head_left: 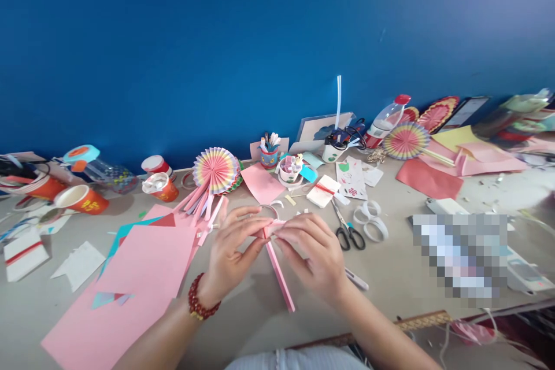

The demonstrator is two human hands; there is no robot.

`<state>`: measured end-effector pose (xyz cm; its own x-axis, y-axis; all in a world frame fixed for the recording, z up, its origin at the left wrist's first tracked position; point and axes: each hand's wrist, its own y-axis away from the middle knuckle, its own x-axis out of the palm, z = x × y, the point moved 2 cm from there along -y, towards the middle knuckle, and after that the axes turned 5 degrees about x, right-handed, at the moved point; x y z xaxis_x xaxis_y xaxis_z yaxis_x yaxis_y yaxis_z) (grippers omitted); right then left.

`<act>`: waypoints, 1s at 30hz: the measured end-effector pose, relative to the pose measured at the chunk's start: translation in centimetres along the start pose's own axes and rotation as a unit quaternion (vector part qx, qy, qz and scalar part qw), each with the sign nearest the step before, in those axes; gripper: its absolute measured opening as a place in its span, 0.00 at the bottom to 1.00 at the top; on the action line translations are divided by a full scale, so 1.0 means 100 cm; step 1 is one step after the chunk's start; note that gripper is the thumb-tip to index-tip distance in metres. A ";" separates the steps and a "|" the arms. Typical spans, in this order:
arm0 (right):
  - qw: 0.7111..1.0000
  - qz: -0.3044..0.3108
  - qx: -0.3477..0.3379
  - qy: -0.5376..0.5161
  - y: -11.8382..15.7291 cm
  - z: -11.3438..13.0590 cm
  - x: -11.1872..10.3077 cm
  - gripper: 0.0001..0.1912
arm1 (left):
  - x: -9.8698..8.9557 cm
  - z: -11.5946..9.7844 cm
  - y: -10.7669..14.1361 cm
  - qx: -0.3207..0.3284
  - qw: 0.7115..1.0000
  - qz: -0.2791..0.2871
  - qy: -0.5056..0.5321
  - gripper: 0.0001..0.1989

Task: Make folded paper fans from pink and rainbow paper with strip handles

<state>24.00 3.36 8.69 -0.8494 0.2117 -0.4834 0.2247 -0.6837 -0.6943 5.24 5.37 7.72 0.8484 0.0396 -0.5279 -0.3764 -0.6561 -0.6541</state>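
Observation:
A narrow pink folded paper strip (pixel 280 278) hangs down from between my hands, its lower end toward me. My left hand (pixel 237 243), with a dark red bead bracelet (pixel 200 298) on the wrist, pinches the strip's upper end from the left. From the right, the fingers of my right hand (pixel 313 254) press together on the same end. The fingers partly hide that end, so its exact shape is unclear. Just behind the fingertips lies a ring of tape (pixel 271 211). Black-handled scissors (pixel 350 236) rest to the right of my right hand.
Pink paper sheets (pixel 143 266) lie at left, near orange paper cups (pixel 82 199). Pleated paper fans (pixel 215 170) stand by the blue wall. White tape rolls (pixel 373 228), a utility knife (pixel 356 279) and a plastic bottle (pixel 385 121) are at right. A blurred-out patch covers something farther right.

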 end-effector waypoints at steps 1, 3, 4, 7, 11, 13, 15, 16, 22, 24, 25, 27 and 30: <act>1.000 0.005 0.010 -0.009 -0.002 0.001 0.001 0.13 | 0.000 -0.002 0.000 0.013 1.000 0.002 -0.018 0.14; 0.999 0.011 0.026 -0.026 -0.003 0.001 0.002 0.12 | -0.001 -0.005 -0.001 0.035 0.998 0.004 -0.054 0.14; 0.999 0.014 0.035 -0.034 -0.004 0.002 0.002 0.11 | -0.001 -0.007 -0.001 0.043 0.997 0.003 -0.068 0.14; 0.996 0.031 0.063 -0.057 -0.005 0.001 0.001 0.09 | -0.002 -0.010 -0.002 0.063 0.993 0.004 -0.095 0.13; 0.990 0.052 0.096 -0.084 -0.005 -0.002 -0.001 0.06 | -0.001 -0.011 -0.002 0.083 0.990 0.007 -0.118 0.12; 0.989 0.059 0.107 -0.084 -0.006 -0.002 -0.002 0.06 | 0.000 -0.010 -0.001 0.087 0.988 0.007 -0.127 0.11; 0.989 0.066 0.111 -0.077 -0.006 -0.002 -0.002 0.06 | 0.001 -0.009 0.000 0.091 0.987 0.005 -0.133 0.11; 0.989 0.068 0.111 -0.073 -0.006 -0.002 -0.002 0.06 | 0.001 -0.009 0.001 0.091 0.987 0.005 -0.134 0.11; 0.988 0.073 0.118 -0.072 -0.007 0.000 -0.003 0.07 | 0.002 -0.009 0.002 0.082 0.988 0.006 -0.129 0.11; 0.984 0.083 0.131 -0.083 -0.006 -0.002 -0.003 0.05 | 0.002 -0.009 0.002 0.080 0.989 0.005 -0.128 0.10; 0.983 0.090 0.138 -0.085 -0.006 -0.003 -0.004 0.04 | 0.002 -0.009 0.002 0.081 0.989 0.008 -0.126 0.10; 0.980 0.104 0.145 -0.084 -0.005 -0.005 -0.005 0.04 | 0.002 -0.009 0.002 0.084 0.989 0.013 -0.124 0.11; 0.979 0.121 0.144 -0.080 -0.005 -0.009 -0.005 0.04 | 0.003 -0.009 0.002 0.088 0.988 0.014 -0.129 0.11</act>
<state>24.76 4.17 8.82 -0.8573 -0.0762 -0.5091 0.3031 -0.8741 -0.3796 5.77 4.55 7.91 0.7219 0.2291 -0.6529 -0.4771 -0.5187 -0.7095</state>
